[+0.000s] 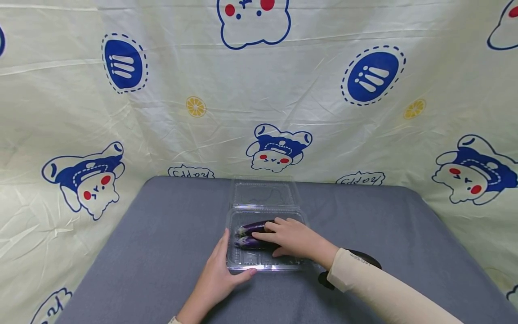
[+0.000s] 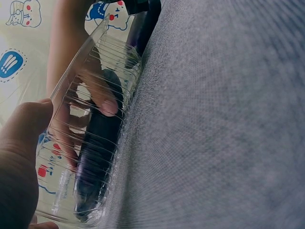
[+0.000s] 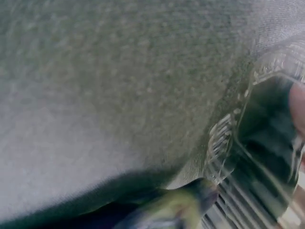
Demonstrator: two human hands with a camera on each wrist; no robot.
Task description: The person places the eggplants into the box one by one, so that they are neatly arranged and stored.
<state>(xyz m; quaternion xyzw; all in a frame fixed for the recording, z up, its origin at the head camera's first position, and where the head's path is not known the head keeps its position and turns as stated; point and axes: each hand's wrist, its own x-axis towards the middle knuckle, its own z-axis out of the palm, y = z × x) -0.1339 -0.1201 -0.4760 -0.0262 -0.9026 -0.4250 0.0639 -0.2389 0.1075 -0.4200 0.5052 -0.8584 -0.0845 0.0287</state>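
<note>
Two purple eggplants lie side by side in a clear plastic clamshell container, whose lid is folded back. My right hand reaches into the tray and grips the near eggplant, thumb on its front side. Its other fingers lie across the far eggplant. At the front left corner my left hand steadies the container, fingers straight along the left wall and thumb along the front edge. The left wrist view shows that thumb at the rim.
Another eggplant lies on the table to the right of the container, partly hidden beneath my right forearm. A grey cloth covers the table. Behind it hangs a pale curtain with cartoon prints.
</note>
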